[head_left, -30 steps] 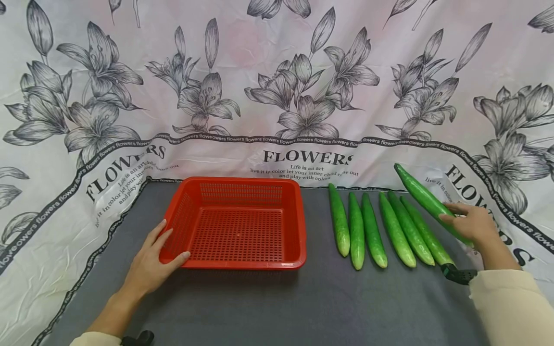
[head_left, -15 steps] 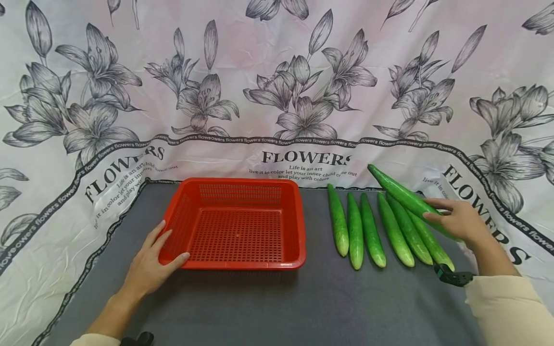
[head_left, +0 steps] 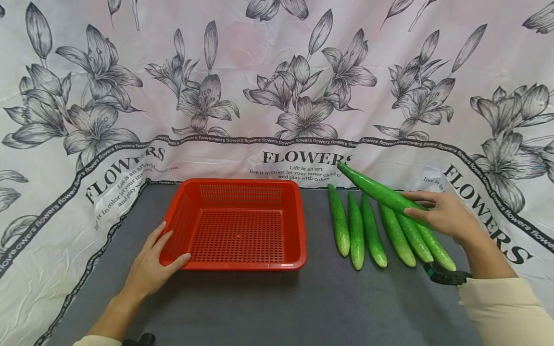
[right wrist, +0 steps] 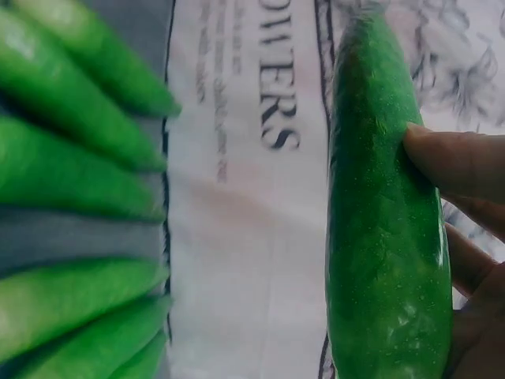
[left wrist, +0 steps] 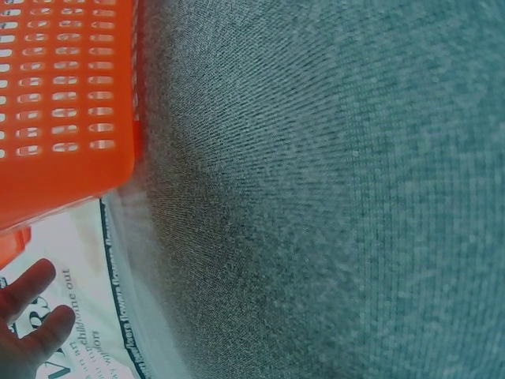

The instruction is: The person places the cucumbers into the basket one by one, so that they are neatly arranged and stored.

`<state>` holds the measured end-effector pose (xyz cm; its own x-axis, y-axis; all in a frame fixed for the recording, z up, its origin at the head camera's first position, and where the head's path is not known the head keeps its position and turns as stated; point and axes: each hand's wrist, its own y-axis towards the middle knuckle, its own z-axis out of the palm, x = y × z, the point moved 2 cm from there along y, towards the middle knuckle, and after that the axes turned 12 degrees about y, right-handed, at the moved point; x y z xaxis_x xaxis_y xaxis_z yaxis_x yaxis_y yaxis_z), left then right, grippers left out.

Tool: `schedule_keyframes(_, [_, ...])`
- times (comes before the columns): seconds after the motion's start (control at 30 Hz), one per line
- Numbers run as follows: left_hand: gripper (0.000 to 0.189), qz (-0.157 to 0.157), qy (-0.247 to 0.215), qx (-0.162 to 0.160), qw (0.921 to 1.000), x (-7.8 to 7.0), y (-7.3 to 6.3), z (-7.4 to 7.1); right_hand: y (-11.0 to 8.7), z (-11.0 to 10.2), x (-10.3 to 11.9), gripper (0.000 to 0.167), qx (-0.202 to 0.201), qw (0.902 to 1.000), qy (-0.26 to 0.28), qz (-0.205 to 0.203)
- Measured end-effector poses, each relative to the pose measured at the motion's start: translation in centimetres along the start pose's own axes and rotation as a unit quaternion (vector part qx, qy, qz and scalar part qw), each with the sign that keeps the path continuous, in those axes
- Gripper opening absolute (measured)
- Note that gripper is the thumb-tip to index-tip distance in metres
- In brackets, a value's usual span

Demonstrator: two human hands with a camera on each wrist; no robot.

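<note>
A green cucumber is held up by my right hand, thumb on one side and fingers on the other. It tilts, its far tip pointing up and left, and overlaps the row of cucumbers in the head view. In the right wrist view the held cucumber stands large beside the thumb. My left hand rests at the left front corner of a red plastic basket, fingers spread along its rim. The basket's slotted floor shows bare. Part of the left fingers and the basket wall appear in the left wrist view.
Several cucumbers lie side by side on the grey tabletop, right of the basket. Behind stands a white floral cloth, which also folds along both sides of the table.
My right hand has carried the cucumber leftward, from beside the right cloth to over the row of cucumbers. The left hand stays at the basket corner.
</note>
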<state>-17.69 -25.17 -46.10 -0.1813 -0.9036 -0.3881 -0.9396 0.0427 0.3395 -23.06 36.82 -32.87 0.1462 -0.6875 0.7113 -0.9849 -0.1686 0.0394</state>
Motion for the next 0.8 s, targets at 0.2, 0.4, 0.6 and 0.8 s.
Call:
schedule_keyframes(0.2, [0.077, 0.002, 0.002, -0.004, 1.0, 0.0, 0.0, 0.1, -0.1, 1.2, 2.7, 0.049, 0.013, 0.9995, 0.002, -0.03])
schedule_keyframes(0.4, [0.077, 0.002, -0.002, -0.011, 0.9999, 0.0, -0.1, 0.1, 0.2, 2.3, 4.8, 0.048, 0.031, 0.9985, 0.018, -0.042])
schedule_keyframes(0.6, [0.077, 0.001, -0.003, -0.009, 1.0, 0.1, 0.0, 0.1, 0.5, 3.4, 6.1, 0.046, 0.037, 0.9968, 0.033, -0.063])
schedule_keyframes(0.8, [0.077, 0.003, -0.005, -0.011, 0.9999, 0.1, 0.0, 0.1, 0.6, 4.3, 7.5, 0.042, 0.04, 0.9959, 0.022, -0.078])
